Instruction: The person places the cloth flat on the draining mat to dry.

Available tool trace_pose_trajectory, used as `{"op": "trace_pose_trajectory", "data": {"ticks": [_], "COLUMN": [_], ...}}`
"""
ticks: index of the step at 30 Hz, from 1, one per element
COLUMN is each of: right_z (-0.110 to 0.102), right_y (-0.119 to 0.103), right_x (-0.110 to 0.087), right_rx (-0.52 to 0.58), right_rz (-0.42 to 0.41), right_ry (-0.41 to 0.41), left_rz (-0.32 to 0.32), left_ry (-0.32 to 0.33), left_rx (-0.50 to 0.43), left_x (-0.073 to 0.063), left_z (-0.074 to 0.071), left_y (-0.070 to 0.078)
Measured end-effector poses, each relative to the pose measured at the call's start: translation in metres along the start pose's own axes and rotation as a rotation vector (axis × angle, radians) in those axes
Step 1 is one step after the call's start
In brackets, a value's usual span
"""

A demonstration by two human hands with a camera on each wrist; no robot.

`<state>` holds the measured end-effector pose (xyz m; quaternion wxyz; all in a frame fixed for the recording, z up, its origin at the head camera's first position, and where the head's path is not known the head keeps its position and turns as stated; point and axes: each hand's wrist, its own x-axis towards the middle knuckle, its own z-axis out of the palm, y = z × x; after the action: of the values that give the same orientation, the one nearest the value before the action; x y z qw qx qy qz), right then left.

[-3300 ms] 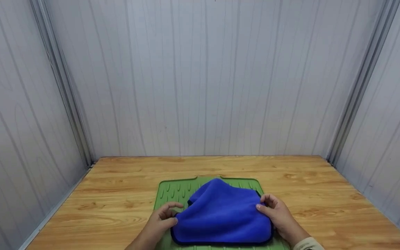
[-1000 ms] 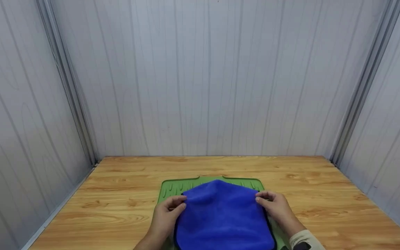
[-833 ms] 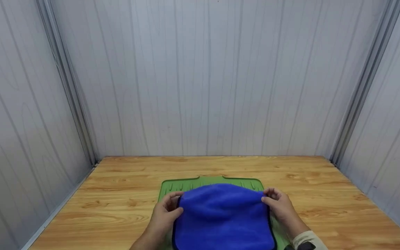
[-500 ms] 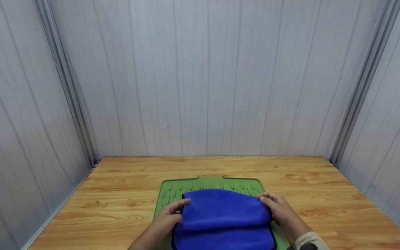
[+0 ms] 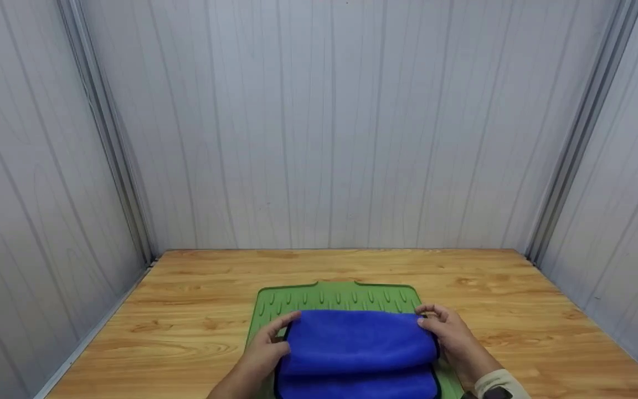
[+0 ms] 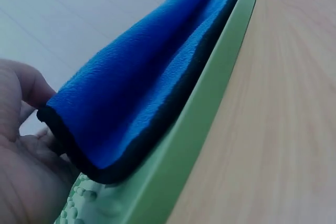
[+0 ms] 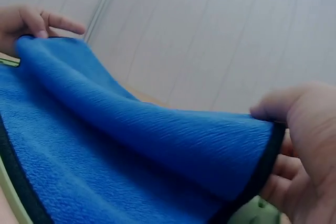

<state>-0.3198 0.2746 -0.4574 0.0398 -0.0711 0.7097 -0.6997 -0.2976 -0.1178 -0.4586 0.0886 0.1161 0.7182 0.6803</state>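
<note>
A blue towel with black edging [image 5: 359, 339] lies over a green ridged mat [image 5: 335, 296], its far part doubled back toward me in a soft roll. At its left edge my left hand [image 5: 262, 350] pinches the cloth, index finger stretched along the side. My right hand [image 5: 454, 337] grips the right edge, thumb on top and fingers beneath, as the right wrist view shows. Between the hands the fold of the towel [image 7: 157, 124] arches above the lower layer. In the left wrist view, the black-edged side of the towel [image 6: 113, 129] curves up from the mat's rim to my left hand.
A wood-grain table [image 5: 197, 299] surrounds the mat on the sides and back. Pale panel walls [image 5: 319, 127] close in the back and both sides, with metal posts in the corners. The mat's raised rim [image 6: 189, 145] shows beside the towel.
The towel's far edge has come down and toward me, from a raised peak to a flatter fold, baring more of the mat behind. Both hands stay at its sides.
</note>
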Motion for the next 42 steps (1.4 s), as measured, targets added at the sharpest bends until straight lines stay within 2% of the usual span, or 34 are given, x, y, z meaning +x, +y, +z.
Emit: {"op": "trace_pose_trajectory", "data": {"ticks": [3, 7, 9, 11, 14, 16, 17, 20, 23, 25, 27, 31, 34, 38, 42], "right_z": [-0.002, 0.002, 0.005, 0.008, 0.01, 0.01, 0.009, 0.006, 0.004, 0.005, 0.008, 0.013, 0.014, 0.012, 0.011], "right_y": [0.0, 0.0, 0.0, -0.001, -0.001, -0.001, -0.001, 0.003, 0.007, 0.009, 0.009, 0.003, -0.005, -0.021, -0.037], "right_x": [-0.001, -0.001, -0.001, -0.001, -0.001, 0.0, 0.001, 0.003, 0.004, 0.004, 0.003, 0.002, 0.004, 0.011, 0.021], "right_rx": [-0.045, -0.174, -0.22, -0.236, -0.195, -0.16, -0.159, -0.236, -0.394, -0.48, -0.535, -0.527, -0.502, -0.52, -0.541], "right_rz": [0.047, 0.059, 0.04, 0.014, -0.003, -0.018, -0.03, -0.066, -0.111, -0.114, -0.1, -0.015, -0.002, -0.065, -0.13], "right_ry": [-0.071, -0.022, 0.026, 0.085, 0.185, 0.217, 0.211, 0.13, 0.045, 0.043, 0.075, 0.168, 0.192, 0.177, 0.179], "left_rz": [-0.069, -0.106, -0.079, -0.022, 0.101, 0.144, 0.146, 0.074, -0.013, -0.044, -0.054, -0.011, 0.033, 0.093, 0.147], "left_ry": [-0.018, 0.011, 0.033, 0.057, 0.095, 0.108, 0.11, 0.078, 0.039, 0.029, 0.036, 0.067, 0.093, 0.123, 0.168], "left_rx": [0.002, 0.042, 0.062, 0.068, 0.083, 0.077, 0.085, 0.111, 0.179, 0.221, 0.248, 0.277, 0.27, 0.249, 0.269], "left_x": [0.001, 0.003, 0.002, 0.001, -0.001, -0.001, -0.001, 0.001, 0.003, 0.004, 0.005, 0.006, 0.007, 0.013, 0.02], "left_z": [0.001, 0.0, 0.001, 0.001, 0.001, 0.001, 0.0, 0.0, 0.0, 0.001, 0.002, 0.003, 0.003, 0.001, -0.003], "left_y": [0.0, 0.0, 0.0, 0.0, 0.0, -0.001, -0.001, -0.002, -0.003, -0.002, 0.0, 0.003, 0.007, 0.017, 0.03]}}
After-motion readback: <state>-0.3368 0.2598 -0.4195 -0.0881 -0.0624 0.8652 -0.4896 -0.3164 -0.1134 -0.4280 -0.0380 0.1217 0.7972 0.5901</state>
